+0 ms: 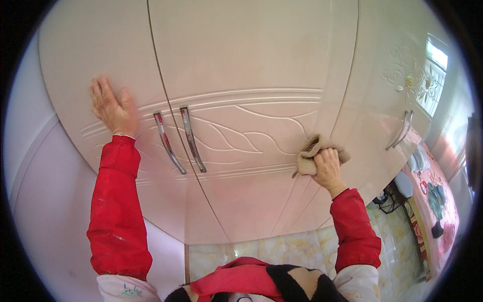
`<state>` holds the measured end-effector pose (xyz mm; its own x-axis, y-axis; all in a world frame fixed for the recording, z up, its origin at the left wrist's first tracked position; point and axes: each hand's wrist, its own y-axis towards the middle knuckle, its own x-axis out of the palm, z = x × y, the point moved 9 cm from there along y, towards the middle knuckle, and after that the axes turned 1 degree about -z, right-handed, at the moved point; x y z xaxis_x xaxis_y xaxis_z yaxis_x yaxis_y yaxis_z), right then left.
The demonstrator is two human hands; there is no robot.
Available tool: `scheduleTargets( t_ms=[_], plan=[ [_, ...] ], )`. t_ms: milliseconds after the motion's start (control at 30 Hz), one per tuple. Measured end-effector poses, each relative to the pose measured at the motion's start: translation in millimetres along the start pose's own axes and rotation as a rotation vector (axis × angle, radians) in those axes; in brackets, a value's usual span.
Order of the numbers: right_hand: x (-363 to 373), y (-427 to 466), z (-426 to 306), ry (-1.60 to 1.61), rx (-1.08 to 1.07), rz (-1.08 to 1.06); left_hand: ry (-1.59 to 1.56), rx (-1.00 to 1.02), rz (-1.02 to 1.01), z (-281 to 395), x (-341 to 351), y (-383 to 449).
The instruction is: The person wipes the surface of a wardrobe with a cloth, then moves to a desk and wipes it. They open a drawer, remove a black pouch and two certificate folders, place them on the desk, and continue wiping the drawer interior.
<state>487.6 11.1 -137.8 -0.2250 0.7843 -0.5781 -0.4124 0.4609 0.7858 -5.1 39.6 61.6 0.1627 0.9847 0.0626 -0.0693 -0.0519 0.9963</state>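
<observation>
A glossy cream wardrobe door (245,53) with raised leaf-shaped moulding fills most of the head view. My left hand (113,107) rests on the left door panel, fingers spread and holding nothing, left of two curved metal handles. On the right, my right hand (327,168) grips a bunched brown cloth (311,151), which lies against the door surface near the end of the moulding. The left handle (169,143) and the right handle (192,139) flank the gap between two doors. Red sleeve covers are on both forearms.
At the far right stand a bed with a pink cover (443,211) and a small stool-like item (403,184) beside it. Another pair of curved handles (402,130) is on the right-hand doors. Marble-patterned floor tiles (271,249) lie below, and a pale wall (49,211) adjoins the wardrobe at left.
</observation>
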Motion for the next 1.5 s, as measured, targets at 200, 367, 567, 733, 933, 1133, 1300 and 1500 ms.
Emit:
scheduleTargets(
  t_ms=[200, 367, 567, 733, 933, 1133, 1300, 1500],
  plan=[
    [-25, 70, -22, 0.008, -0.150, 0.089, 0.019, 0.023, 0.032, -1, -1, 0],
    [-35, 156, -107, 0.122, -0.274, 0.235, 0.032, 0.040, 0.027, -1, -2, 1],
    [-25, 194, -157, 0.211, -0.375, 0.194, 0.000, 0.022, 0.009, 8, -3, 0],
    [-25, 153, -119, 0.152, -0.336, 0.232, 0.021, 0.037, 0.009, 3, -8, 2],
    [-17, 61, 11, -0.032, -0.062, 0.100, -0.005, 0.044, 0.028, 5, -5, 1],
    [-40, 17, 96, -0.120, 0.121, 0.110, 0.019, 0.033, 0.031, 1, -4, 1],
    [-46, 58, 47, -0.018, -0.045, 0.214, 0.020, 0.055, 0.053, -5, -6, 2],
    [-38, 157, -104, 0.090, -0.404, 0.234, 0.030, 0.046, 0.031, -1, -3, 0]
  ],
)
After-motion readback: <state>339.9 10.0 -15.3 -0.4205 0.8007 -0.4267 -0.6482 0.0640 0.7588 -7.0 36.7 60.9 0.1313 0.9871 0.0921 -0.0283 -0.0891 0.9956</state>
